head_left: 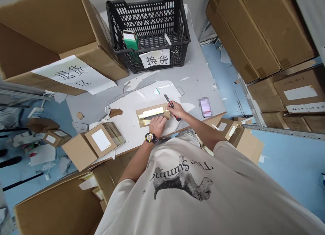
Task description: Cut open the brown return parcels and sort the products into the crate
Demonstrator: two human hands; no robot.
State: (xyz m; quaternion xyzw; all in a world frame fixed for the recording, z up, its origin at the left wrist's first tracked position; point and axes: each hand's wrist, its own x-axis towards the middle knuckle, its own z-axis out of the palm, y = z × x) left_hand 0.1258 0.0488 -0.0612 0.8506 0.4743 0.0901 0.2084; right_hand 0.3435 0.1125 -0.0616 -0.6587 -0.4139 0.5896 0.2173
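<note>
A small, flat cardboard box point(138, 121) with white labels and shiny tape lies on the work table, near its front edge. My left hand point(157, 124), with a watch on the wrist, grips the box's near side, fingers bent over a dark strip on its top. At the box's right end is my right hand point(176, 109), closed around a slim black-and-red utility knife point(167, 100) that points up and away from me. The fingertips of this hand are close to the box's taped corner; whether they touch it I cannot tell.
A black plastic crate point(149, 47) and a large open carton point(106, 59) with a paper sign stand at the back. A phone point(205, 107) lies to the right. Smaller boxes point(101, 140) sit at the left edge. Stacked cartons point(261, 35) fill the right side.
</note>
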